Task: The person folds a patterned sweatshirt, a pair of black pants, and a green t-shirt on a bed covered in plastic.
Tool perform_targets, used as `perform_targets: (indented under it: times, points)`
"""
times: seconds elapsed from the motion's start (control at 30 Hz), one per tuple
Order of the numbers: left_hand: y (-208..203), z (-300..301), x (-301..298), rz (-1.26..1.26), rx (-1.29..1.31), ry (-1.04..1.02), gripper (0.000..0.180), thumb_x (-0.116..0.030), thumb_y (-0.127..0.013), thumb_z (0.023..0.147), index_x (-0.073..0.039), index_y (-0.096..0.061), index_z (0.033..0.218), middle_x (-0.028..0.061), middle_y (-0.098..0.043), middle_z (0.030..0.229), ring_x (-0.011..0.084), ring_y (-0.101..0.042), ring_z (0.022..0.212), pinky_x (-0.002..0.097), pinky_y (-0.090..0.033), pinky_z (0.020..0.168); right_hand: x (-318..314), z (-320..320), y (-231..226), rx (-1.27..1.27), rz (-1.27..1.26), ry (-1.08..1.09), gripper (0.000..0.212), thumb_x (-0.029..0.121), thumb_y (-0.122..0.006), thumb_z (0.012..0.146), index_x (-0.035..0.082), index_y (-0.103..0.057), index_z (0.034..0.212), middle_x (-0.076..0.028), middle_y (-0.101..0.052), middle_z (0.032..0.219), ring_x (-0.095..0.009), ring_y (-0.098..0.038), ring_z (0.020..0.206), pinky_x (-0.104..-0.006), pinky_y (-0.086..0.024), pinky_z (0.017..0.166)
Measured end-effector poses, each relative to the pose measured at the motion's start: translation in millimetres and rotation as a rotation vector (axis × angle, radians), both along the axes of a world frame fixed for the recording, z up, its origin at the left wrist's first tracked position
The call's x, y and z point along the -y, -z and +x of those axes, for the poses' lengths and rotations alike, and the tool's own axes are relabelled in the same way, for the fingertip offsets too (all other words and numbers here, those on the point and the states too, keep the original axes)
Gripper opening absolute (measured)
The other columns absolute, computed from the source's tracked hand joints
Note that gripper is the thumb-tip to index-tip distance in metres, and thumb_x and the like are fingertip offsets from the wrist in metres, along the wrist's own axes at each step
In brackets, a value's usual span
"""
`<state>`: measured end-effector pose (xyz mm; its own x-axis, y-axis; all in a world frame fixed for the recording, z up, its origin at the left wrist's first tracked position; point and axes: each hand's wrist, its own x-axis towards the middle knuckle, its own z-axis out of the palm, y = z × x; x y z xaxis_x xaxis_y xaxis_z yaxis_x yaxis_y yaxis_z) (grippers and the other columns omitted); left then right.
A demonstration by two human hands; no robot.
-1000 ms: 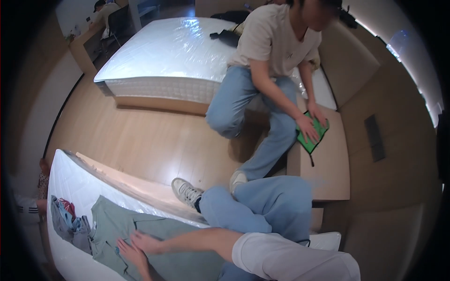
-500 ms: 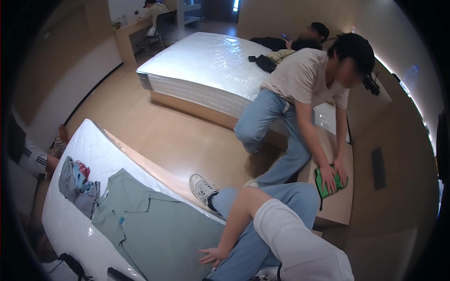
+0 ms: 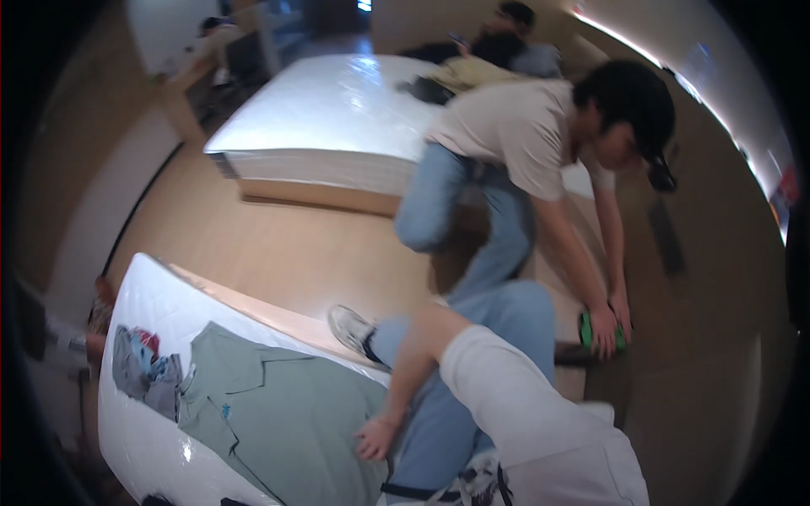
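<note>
My right hand hangs beside my jeans, over the edge of a grey-green polo shirt. Its fingers are loosely bent and slightly blurred, with nothing visible in them. The bent arm comes from the lower right in a white sleeve. My left hand does not show. Spread out on a plastic-wrapped mattress, the shirt has its collar toward the left. Crumpled grey, red and blue clothes lie past the collar.
A co-worker leans over a low wooden bench, both hands on a green item. Another wrapped mattress stands beyond the wooden floor. People are on its far side and by a desk; another person's arm is at left.
The view has shifted. My right hand's fingers have gone from spread flat to bent. Under the co-worker's hands the green item shows less, and the co-worker bends lower.
</note>
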<state>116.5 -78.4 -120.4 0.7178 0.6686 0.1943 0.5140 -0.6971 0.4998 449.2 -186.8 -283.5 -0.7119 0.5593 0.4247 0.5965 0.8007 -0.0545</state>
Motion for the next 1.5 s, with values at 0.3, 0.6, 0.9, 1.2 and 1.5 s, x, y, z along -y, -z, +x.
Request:
perform_targets:
  times: [0.3, 0.6, 0.9, 1.2, 1.5]
  points:
    - [-33.3, 5.6, -25.4, -0.326, -0.001, -0.167, 0.030, 0.001, -0.055, 0.081, 0.005, -0.059, 0.110, 0.0230, -0.063, 0.092, 0.0324, -0.057, 0.080, 0.0388, -0.046, 0.078, -51.3, -7.8, -141.4, 0.185, -0.026, 0.232, 0.007, 0.019, -0.067, 0.068, 0.017, -0.071, 0.062, 0.000, -0.064, 0.059, -0.021, -0.065, 0.058, -0.0392, -0.043, 0.045]
    - [-69.8, 2.7, -30.7, -0.379, -0.086, -0.266, 0.028, 0.003, -0.048, 0.082, 0.006, -0.058, 0.108, 0.0212, -0.064, 0.083, 0.0285, -0.055, 0.073, 0.0369, -0.046, 0.073, -42.8, 126.3, -189.4, -0.092, 0.020, 0.668, 0.014, 0.021, -0.063, 0.067, 0.013, -0.061, 0.056, -0.011, -0.059, 0.056, -0.030, -0.061, 0.055, -0.0432, -0.044, 0.044]
    - [-65.6, 27.5, -79.5, -0.372, 0.070, -0.152, 0.035, 0.007, -0.041, 0.080, 0.006, -0.067, 0.104, 0.0181, -0.069, 0.104, 0.0240, -0.064, 0.102, 0.0325, -0.045, 0.094, 62.5, 161.8, -278.0, -0.175, -0.850, 0.607, 0.020, 0.006, -0.062, 0.069, 0.000, -0.061, 0.087, -0.021, -0.063, 0.082, -0.041, -0.061, 0.082, -0.0494, -0.049, 0.073]
    - [-142.5, -68.9, -34.5, -0.946, 0.149, -0.147, 0.021, -0.001, -0.042, 0.083, 0.002, -0.063, 0.085, 0.0056, -0.059, 0.067, 0.0102, -0.053, 0.056, 0.0267, -0.042, 0.049, 61.6, 154.7, -351.3, -0.228, -1.342, 0.333, 0.031, -0.001, -0.050, 0.068, 0.000, -0.065, 0.095, -0.023, -0.063, 0.087, -0.039, -0.060, 0.085, -0.0437, -0.048, 0.077]
    - [-120.5, 15.1, -94.8, -0.776, 0.030, -0.198, 0.017, -0.008, -0.050, 0.095, 0.003, -0.062, 0.099, -0.0029, -0.054, 0.080, 0.0044, -0.045, 0.076, 0.0205, -0.038, 0.067, 26.2, 181.1, -300.0, -0.907, -1.565, 0.763, 0.028, 0.006, -0.048, 0.085, -0.004, -0.062, 0.107, -0.005, -0.063, 0.089, -0.013, -0.056, 0.080, -0.0264, -0.044, 0.078]
